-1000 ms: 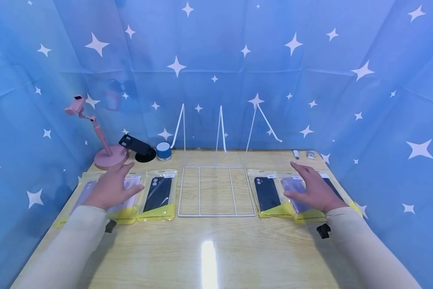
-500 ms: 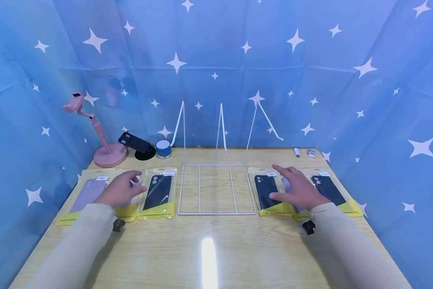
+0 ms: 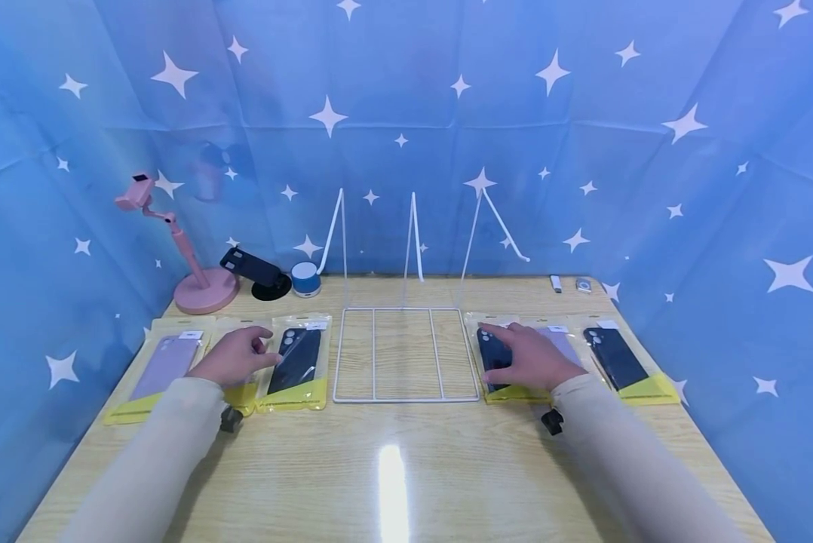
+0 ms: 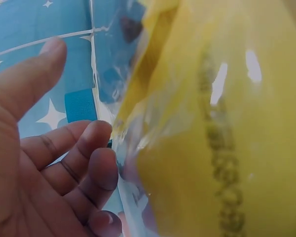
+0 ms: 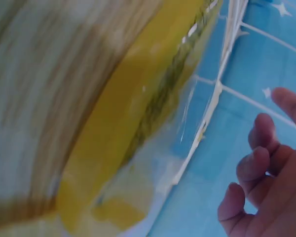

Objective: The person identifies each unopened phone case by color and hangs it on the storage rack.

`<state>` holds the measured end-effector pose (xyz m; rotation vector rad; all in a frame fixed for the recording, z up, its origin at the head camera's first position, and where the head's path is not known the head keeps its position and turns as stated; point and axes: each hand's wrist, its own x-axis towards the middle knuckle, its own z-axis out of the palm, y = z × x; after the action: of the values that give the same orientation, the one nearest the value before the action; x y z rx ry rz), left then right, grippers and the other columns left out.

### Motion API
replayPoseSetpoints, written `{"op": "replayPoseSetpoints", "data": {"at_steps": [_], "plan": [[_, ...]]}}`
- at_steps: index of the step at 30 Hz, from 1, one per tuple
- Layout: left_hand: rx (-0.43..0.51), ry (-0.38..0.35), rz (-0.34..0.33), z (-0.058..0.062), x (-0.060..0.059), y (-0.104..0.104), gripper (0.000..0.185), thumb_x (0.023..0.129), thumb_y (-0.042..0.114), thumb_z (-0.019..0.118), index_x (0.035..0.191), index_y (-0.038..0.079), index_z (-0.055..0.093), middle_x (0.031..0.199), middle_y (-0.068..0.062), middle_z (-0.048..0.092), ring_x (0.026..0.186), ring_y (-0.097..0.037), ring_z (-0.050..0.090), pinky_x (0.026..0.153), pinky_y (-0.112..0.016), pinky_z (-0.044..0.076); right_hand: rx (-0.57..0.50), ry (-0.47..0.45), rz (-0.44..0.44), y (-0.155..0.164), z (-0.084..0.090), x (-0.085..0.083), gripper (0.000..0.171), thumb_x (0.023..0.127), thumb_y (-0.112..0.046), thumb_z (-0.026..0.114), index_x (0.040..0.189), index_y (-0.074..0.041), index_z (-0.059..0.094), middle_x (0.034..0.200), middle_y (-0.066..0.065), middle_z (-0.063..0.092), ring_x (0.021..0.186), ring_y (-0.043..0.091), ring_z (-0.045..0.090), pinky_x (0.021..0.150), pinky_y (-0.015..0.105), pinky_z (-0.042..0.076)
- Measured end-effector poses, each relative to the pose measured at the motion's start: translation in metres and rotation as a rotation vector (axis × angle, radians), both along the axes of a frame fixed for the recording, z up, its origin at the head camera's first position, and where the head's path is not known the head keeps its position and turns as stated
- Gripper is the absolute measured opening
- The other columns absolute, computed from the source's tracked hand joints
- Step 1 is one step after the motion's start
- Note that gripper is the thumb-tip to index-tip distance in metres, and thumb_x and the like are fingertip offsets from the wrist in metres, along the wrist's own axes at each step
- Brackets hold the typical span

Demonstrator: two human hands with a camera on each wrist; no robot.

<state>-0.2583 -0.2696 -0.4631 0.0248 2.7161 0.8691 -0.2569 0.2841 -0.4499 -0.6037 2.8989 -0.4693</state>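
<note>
Flat clear-and-yellow bags with phone cases lie in a group on each side of the table. At left, my left hand [image 3: 237,356] hovers over the middle bag, largely hiding it, its fingertips near the bag with a black phone case [image 3: 298,360]. The left wrist view shows its thumb apart from the bent fingers [image 4: 102,168], right by a bag's edge. To the right, my right hand [image 3: 532,358] is spread over another bagged black phone case [image 3: 493,351], thumb and fingers apart. In the right wrist view its loosely bent fingers [image 5: 254,163] stand apart from the yellow-ended bag [image 5: 118,108].
Between the groups stands a white wire rack [image 3: 406,400] with three upright prongs. Behind at left are a pink stand [image 3: 206,292], a black holder [image 3: 253,268] and a blue-and-white cylinder [image 3: 305,280]. Two small items, one a white stick [image 3: 556,283], lie back right. A starry curtain [image 3: 406,68] encloses the table.
Both hands have moved inward and lower towards the bags, the right one farther, uncovering the bagged cases at the outer right. The left fingers have bent more. The bags stay put.
</note>
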Motion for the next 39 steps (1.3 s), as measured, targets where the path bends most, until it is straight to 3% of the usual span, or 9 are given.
{"op": "replayPoseSetpoints", "data": {"at_steps": [7,12,17,28,39], "plan": [[-0.018,-0.043,0.022,0.001,0.002,0.004,0.075,0.094,0.042,0.080,0.150,0.000,0.052,0.114,-0.015,0.061,0.092,-0.026,0.058,0.069,-0.033,0.050,0.042,-0.090,0.002,-0.014,-0.002,-0.003,0.105,0.079,-0.069,0.082,0.165,-0.029,0.038,0.162,0.025,0.043,0.149,0.053,0.038,0.112,0.072,0.040],[-0.040,-0.052,0.037,-0.001,0.001,0.007,0.072,0.093,0.043,0.081,0.147,0.001,0.056,0.118,-0.016,0.062,0.095,-0.027,0.059,0.071,-0.034,0.052,0.061,-0.111,0.012,-0.018,-0.006,-0.006,0.107,0.077,-0.071,0.083,0.165,-0.030,0.039,0.161,0.022,0.046,0.146,0.049,0.044,0.112,0.068,0.043],[-0.090,-0.044,0.042,-0.002,0.001,0.010,0.071,0.091,0.047,0.081,0.141,0.002,0.059,0.121,-0.018,0.064,0.099,-0.029,0.060,0.075,-0.037,0.053,0.090,-0.156,-0.018,-0.021,-0.010,-0.007,0.107,0.073,-0.073,0.084,0.164,-0.035,0.040,0.163,0.026,0.042,0.148,0.049,0.042,0.115,0.067,0.041],[-0.182,-0.021,0.027,-0.001,-0.001,0.015,0.071,0.089,0.043,0.083,0.130,-0.010,0.059,0.122,-0.026,0.067,0.095,-0.032,0.063,0.083,-0.047,0.056,0.120,-0.185,-0.049,-0.026,-0.011,-0.005,0.108,0.072,-0.071,0.086,0.163,-0.034,0.042,0.163,0.030,0.039,0.147,0.051,0.042,0.113,0.068,0.043],[-0.155,-0.167,0.133,0.005,0.003,0.026,0.062,0.091,0.041,0.081,0.124,-0.007,0.060,0.110,-0.020,0.067,0.092,-0.031,0.062,0.076,-0.040,0.054,0.153,-0.185,-0.073,-0.028,-0.011,-0.006,0.108,0.070,-0.071,0.087,0.162,-0.037,0.043,0.164,0.028,0.039,0.147,0.051,0.042,0.113,0.067,0.043]]}}
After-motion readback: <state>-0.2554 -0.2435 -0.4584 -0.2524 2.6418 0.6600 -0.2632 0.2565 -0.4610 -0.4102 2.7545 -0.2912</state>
